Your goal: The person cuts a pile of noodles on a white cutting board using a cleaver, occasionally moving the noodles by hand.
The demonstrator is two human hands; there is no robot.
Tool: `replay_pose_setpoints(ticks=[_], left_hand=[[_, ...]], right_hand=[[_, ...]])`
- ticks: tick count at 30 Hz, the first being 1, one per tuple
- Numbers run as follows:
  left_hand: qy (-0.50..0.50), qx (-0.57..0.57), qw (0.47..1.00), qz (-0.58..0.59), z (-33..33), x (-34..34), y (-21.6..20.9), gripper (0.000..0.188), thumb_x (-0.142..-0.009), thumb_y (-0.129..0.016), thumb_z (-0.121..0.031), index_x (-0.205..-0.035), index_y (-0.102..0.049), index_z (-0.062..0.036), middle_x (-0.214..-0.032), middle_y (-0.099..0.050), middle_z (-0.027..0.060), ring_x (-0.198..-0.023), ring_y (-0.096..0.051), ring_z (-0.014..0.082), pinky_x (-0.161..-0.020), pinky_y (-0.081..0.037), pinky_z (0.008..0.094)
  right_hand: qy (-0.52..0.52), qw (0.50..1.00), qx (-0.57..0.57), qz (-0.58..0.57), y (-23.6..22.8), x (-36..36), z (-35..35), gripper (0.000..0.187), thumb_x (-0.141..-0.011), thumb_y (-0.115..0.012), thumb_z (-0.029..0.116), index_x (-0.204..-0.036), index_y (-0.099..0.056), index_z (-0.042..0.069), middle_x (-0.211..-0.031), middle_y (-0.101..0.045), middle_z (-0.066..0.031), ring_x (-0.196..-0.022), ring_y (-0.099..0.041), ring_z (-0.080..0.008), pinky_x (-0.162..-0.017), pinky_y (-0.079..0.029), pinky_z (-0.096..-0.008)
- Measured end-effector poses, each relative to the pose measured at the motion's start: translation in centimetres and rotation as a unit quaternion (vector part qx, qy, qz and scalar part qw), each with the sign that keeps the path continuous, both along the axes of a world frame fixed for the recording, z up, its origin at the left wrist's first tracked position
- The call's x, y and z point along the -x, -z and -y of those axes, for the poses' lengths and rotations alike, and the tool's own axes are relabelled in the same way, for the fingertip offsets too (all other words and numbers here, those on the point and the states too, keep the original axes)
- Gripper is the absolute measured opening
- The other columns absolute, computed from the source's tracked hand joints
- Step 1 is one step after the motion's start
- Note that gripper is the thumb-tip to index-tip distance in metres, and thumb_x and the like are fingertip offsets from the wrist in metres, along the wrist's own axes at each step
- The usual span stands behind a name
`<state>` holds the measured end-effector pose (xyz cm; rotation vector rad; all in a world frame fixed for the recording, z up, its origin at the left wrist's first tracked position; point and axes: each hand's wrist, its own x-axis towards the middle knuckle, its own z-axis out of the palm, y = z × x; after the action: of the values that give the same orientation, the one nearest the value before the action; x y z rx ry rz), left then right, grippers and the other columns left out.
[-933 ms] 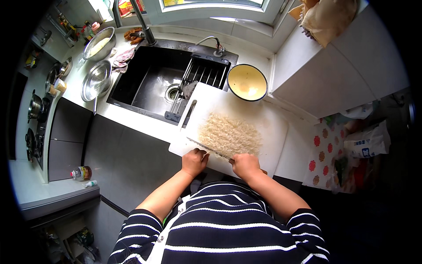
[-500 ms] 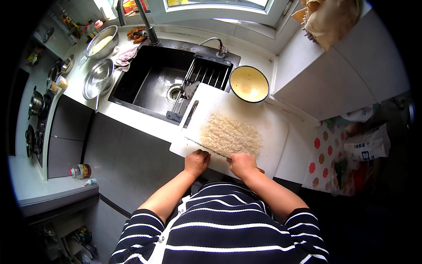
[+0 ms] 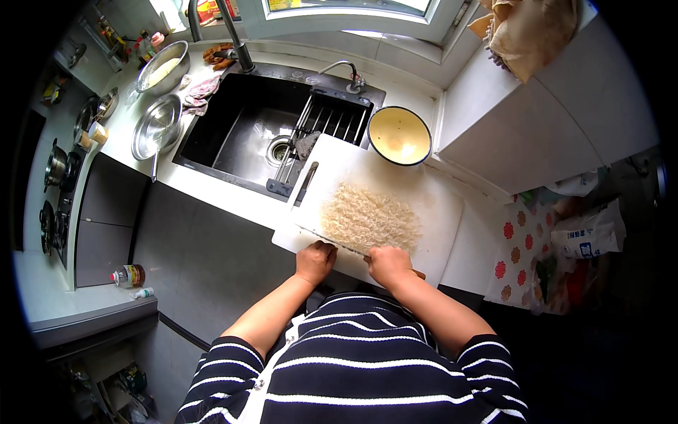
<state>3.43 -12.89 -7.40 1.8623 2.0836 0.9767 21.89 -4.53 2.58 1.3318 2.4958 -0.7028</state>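
Observation:
My right hand (image 3: 390, 266) is wrapped round the handle of a kitchen knife (image 3: 346, 246), whose wooden end shows past the palm. The blade points left along the near side of a white cutting board (image 3: 441, 205). Curled fingers of my left hand (image 3: 316, 261) rest close to the blade at the board's near edge; whatever they hold, if anything, is hidden. Just beyond the blade, a wide layer of finely chopped pale food (image 3: 371, 215) covers the board's middle. Its kind is not clear.
Behind the board stands a yellow bowl with a dark rim (image 3: 400, 136). A black sink (image 3: 233, 134) with a rack (image 3: 321, 113) lies to the left. Two metal bowls, one a shiny basin (image 3: 157, 126), sit farther left. A cabinet wall (image 3: 522, 120) rises on the right.
Almost nothing differs. Both hands, the knife and the chopped food keep their places, apart from a very slight shift of the whole view.

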Motion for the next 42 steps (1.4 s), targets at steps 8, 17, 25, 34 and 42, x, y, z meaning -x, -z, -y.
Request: replay_pose_setpoints(ticks=[8,17,25,34,42], left_hand=[[0.000,-0.002,1.000,-0.006,-0.2,0.0,-0.1,0.006,-0.078,-0.070,-0.018,-0.075,-0.068,-0.0121,-0.071,-0.064,0.0087,-0.062,-0.063,0.0290,-0.055,-0.051,0.0394],[-0.004,-0.001,1.000,0.015,0.7,0.8,-0.8,0.006,-0.076,-0.071,-0.017,-0.073,-0.068,-0.0120,-0.071,-0.063,0.0082,-0.062,-0.063,0.0290,-0.054,-0.051,0.0388],[0.003,-0.022,1.000,0.008,0.7,1.1,-0.9,0.009,-0.076,-0.071,-0.019,-0.070,-0.067,-0.0134,-0.071,-0.062,0.0067,-0.062,-0.063,0.0283,-0.053,-0.051,0.0393],[0.029,-0.014,0.999,0.007,0.5,0.5,-1.9,0.009,-0.076,-0.073,-0.016,-0.072,-0.067,-0.0111,-0.065,-0.058,0.0061,-0.057,-0.060,0.0267,-0.051,-0.048,0.0367],[0.038,-0.020,0.999,0.006,0.3,0.1,-1.8,0.009,-0.076,-0.074,-0.016,-0.072,-0.067,-0.0113,-0.065,-0.059,0.0059,-0.057,-0.060,0.0262,-0.051,-0.048,0.0361]], right_hand=[[0.005,1.000,0.015,0.022,0.9,0.1,0.1,0.023,-0.085,-0.060,0.030,-0.084,-0.071,0.009,-0.085,-0.069,-0.0161,-0.081,-0.067,-0.0351,-0.073,-0.053,-0.0468],[0.011,1.000,0.013,0.016,-0.5,-1.5,0.0,0.022,-0.085,-0.060,0.030,-0.084,-0.071,0.011,-0.084,-0.070,-0.0147,-0.080,-0.067,-0.0342,-0.071,-0.053,-0.0467],[-0.012,1.000,0.015,0.019,1.0,-1.7,0.7,0.016,-0.081,-0.060,0.021,-0.085,-0.071,0.011,-0.084,-0.070,-0.0152,-0.080,-0.068,-0.0333,-0.072,-0.055,-0.0444],[0.043,0.998,-0.040,-0.002,0.1,-2.1,-1.2,0.016,-0.080,-0.056,0.015,-0.084,-0.070,0.009,-0.083,-0.070,-0.0155,-0.080,-0.068,-0.0346,-0.073,-0.055,-0.0451],[0.043,0.998,-0.029,0.031,1.3,-2.5,-1.3,0.016,-0.081,-0.056,0.015,-0.086,-0.070,0.009,-0.087,-0.070,-0.0161,-0.082,-0.068,-0.0343,-0.073,-0.055,-0.0448]])
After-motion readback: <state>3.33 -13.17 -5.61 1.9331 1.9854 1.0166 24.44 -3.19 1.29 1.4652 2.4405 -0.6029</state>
